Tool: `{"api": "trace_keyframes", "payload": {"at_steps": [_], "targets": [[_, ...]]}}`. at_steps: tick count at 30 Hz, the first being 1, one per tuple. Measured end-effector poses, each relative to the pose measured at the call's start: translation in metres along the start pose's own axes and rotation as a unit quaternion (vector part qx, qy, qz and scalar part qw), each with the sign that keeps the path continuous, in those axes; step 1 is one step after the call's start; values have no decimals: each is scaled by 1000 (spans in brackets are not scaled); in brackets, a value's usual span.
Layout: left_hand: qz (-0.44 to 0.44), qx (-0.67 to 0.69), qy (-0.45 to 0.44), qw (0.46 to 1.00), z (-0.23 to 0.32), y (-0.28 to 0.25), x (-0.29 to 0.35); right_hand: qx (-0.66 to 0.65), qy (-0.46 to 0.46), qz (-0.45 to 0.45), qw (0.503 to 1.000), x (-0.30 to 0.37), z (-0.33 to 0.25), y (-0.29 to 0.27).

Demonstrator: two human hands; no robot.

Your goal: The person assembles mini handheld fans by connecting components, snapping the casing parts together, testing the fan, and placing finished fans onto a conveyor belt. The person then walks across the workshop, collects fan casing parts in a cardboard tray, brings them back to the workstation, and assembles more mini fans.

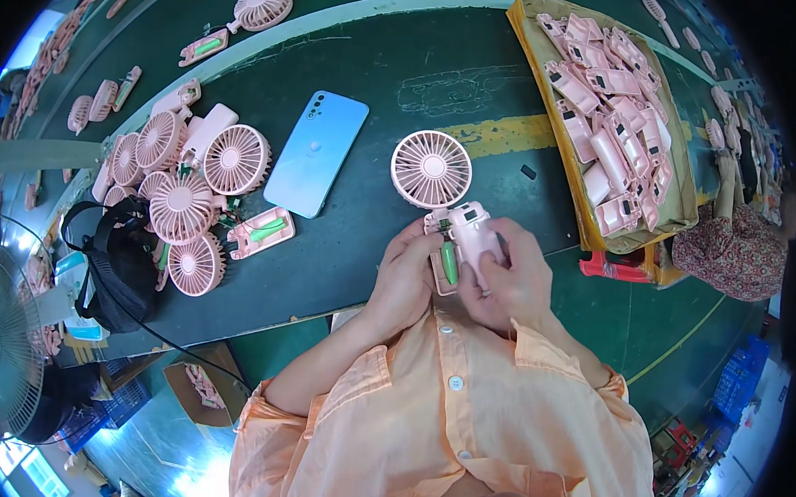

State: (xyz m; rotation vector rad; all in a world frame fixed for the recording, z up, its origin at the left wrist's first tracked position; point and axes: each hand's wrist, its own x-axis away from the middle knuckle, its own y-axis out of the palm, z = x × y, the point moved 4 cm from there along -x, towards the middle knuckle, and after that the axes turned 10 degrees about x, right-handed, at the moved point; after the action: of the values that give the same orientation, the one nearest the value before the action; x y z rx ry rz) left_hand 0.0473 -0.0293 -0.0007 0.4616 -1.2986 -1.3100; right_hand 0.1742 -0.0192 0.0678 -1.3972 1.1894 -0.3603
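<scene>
In front of me lies a pink handheld fan [432, 169], its round grille pointing away from my body. Its handle is uncovered, and a green battery [450, 263] shows inside. My left hand [407, 272] is closed around the left side of that handle. My right hand [515, 274] grips a pink handle cover [476, 240], held tilted just right of the battery and partly over the handle. The fingers of the right hand hide the cover's lower part.
Several pink fans [182, 208] are heaped at the left, beside a black bag [119, 263] and a blue phone [316, 152]. A yellow-edged box [591, 228] full of pink covers [612, 107] stands at the right. A small black piece [528, 172] lies on the green table [362, 246].
</scene>
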Motion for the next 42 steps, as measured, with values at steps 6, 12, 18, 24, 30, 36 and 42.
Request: {"api": "trace_keyframes", "payload": {"at_steps": [6,12,18,24,30,36,42], "targets": [[-43,-29,20,998,2,-3,4,6,-43,29,999,-4,-24,15],[-30,-129,40,990,0,-7,4,24,-49,29,998,-5,-33,26],[-26,-269,73,960,10,-12,-3,19,-56,66,996,-1,-32,44],[2,-320,73,945,14,-12,-9,-35,-68,73,994,-6,-26,44],[-70,-161,45,983,9,4,2,-213,72,-9,974,-6,14,14],[-120,-189,23,974,8,34,11,-582,289,-224,726,-9,24,24],[-145,-219,32,964,16,43,-10,-634,301,-181,688,-28,41,29]]}}
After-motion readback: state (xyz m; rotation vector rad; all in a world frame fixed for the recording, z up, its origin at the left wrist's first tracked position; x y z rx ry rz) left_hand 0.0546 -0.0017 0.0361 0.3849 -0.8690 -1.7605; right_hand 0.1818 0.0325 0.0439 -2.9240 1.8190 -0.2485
